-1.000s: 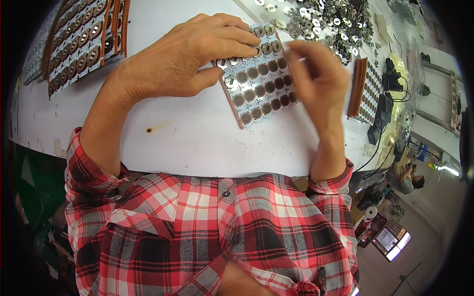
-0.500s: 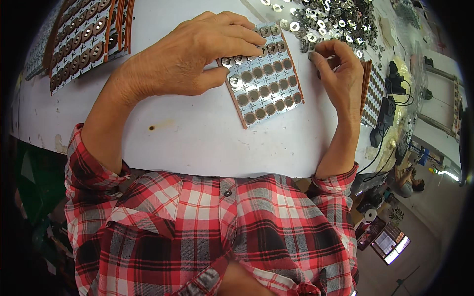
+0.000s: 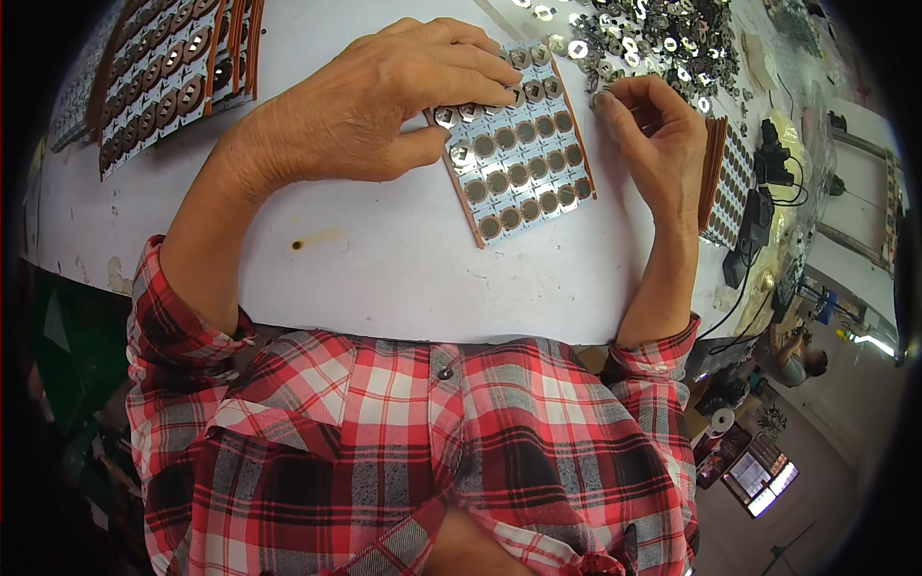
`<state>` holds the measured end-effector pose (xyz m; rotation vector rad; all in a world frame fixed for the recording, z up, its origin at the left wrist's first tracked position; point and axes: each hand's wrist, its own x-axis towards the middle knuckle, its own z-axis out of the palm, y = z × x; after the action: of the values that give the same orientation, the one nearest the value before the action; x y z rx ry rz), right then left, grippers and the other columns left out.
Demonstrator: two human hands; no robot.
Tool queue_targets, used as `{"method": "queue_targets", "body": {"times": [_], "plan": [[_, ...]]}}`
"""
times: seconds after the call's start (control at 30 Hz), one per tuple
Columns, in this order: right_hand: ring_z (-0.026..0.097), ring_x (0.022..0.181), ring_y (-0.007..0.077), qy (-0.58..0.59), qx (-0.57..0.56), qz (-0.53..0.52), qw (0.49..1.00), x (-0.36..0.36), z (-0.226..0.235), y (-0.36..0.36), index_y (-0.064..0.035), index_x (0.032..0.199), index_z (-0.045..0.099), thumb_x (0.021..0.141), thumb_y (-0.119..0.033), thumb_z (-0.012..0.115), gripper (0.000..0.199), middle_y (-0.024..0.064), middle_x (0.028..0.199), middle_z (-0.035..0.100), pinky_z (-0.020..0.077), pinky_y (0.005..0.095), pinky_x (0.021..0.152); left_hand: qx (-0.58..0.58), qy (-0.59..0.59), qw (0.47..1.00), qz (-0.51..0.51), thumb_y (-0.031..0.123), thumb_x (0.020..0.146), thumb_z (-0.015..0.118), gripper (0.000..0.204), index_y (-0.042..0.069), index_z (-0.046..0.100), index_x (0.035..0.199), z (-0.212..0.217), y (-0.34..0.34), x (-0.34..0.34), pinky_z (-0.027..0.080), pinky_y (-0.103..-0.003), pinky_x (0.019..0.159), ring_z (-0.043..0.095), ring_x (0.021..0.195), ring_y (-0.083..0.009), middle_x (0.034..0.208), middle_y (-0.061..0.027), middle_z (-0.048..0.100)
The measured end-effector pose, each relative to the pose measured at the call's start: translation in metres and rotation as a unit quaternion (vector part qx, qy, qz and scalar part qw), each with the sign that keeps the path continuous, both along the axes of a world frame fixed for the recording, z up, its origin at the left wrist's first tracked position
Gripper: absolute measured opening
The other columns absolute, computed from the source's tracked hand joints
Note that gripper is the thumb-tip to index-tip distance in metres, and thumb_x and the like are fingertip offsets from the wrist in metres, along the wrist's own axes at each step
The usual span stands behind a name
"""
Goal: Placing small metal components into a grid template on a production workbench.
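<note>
A circuit board panel (image 3: pixel 523 171) with rows of round pads lies flat on the white table, slightly turned. Small silver metal clips (image 3: pixel 469 112) sit on pads in its upper rows and at the left end of the row below; the lower pads show bare and dark. My left hand (image 3: pixel 384 106) rests over the panel's upper left, fingers stretched out and thumb apart at its left edge. Its fingers hide part of the upper rows. Right of the panel, my right hand (image 3: pixel 658 130) has thumb and index fingertip pressed together; whatever lies between them is too small to make out.
A heap of loose metal clips (image 3: pixel 663 43) spreads at the far right. Stacked panels stand at the left (image 3: pixel 158 77) and more at the right (image 3: pixel 722 182), beside black adapters and cables (image 3: pixel 754 216). A person (image 3: pixel 797 355) is in the right background.
My right thumb and index fingertip have shifted slightly left and away from me, closer to the panel's upper right edge. My left hand stays in place on the panel.
</note>
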<state>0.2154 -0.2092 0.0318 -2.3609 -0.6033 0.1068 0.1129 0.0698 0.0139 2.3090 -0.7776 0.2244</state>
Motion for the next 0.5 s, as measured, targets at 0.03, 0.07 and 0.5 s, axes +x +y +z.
{"method": "queue_targets", "body": {"times": [0.03,0.07,0.5], "plan": [[0.056,0.068,0.0055,0.000,0.000,0.000,1.000,0.001,-0.001,-0.001,-0.0022,0.104,0.076,0.090,-0.010,0.079,0.017,-0.0019,0.083,0.069,0.0456,0.0212,0.063,-0.003,0.005,1.000,-0.003,-0.013,0.067,0.065,0.062,0.007,0.071,0.125,0.001,0.000,0.001,0.043,-0.048,0.113,0.054,0.137,-0.0306,0.134,-0.0055,0.069],[0.056,0.067,0.0051,-0.002,0.016,-0.006,1.000,0.002,-0.001,-0.002,-0.0017,0.107,0.075,0.090,-0.009,0.078,0.018,-0.0019,0.082,0.069,0.0454,0.0208,0.062,-0.005,0.011,1.000,-0.006,-0.013,0.067,0.065,0.062,0.007,0.071,0.125,0.002,0.000,0.001,0.043,-0.048,0.114,0.054,0.137,-0.0306,0.134,-0.0055,0.069],[0.076,0.082,0.0193,0.391,0.315,0.084,0.860,-0.029,0.012,0.023,0.0083,0.127,0.062,0.098,-0.001,0.065,0.031,0.0174,0.099,0.075,0.0663,0.0293,0.068,-0.022,-0.002,1.000,-0.006,-0.011,0.069,0.067,0.061,0.006,0.070,0.127,-0.007,0.004,0.007,0.044,-0.047,0.113,0.054,0.135,-0.0318,0.133,-0.0070,0.069]]}}
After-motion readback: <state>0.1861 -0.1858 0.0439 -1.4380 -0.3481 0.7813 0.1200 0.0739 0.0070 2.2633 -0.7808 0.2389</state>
